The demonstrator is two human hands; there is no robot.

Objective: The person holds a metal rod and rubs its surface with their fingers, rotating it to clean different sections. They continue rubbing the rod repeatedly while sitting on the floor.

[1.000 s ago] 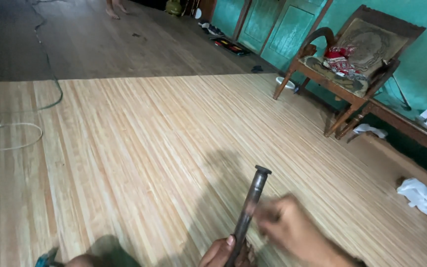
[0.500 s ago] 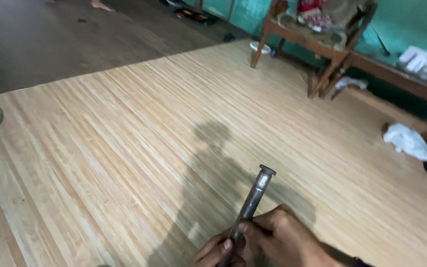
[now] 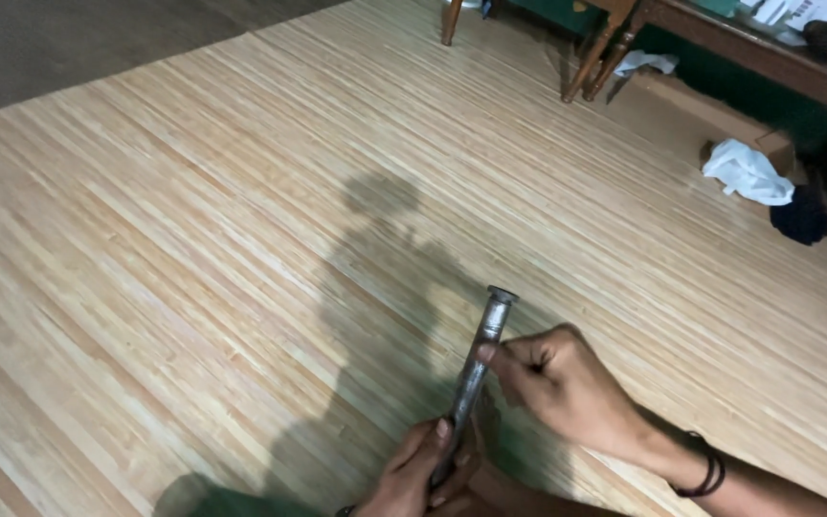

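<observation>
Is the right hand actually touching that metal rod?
Touching. The head view shows the right hand with its fingertips pinched against the side of the metal rod, no gap visible, while the left hand grips its lower end.

Pale slatted mat over dark floor; wooden bench, white cloth.

Bare forearms, a dark band on the right wrist, no sleeves showing.
</observation>
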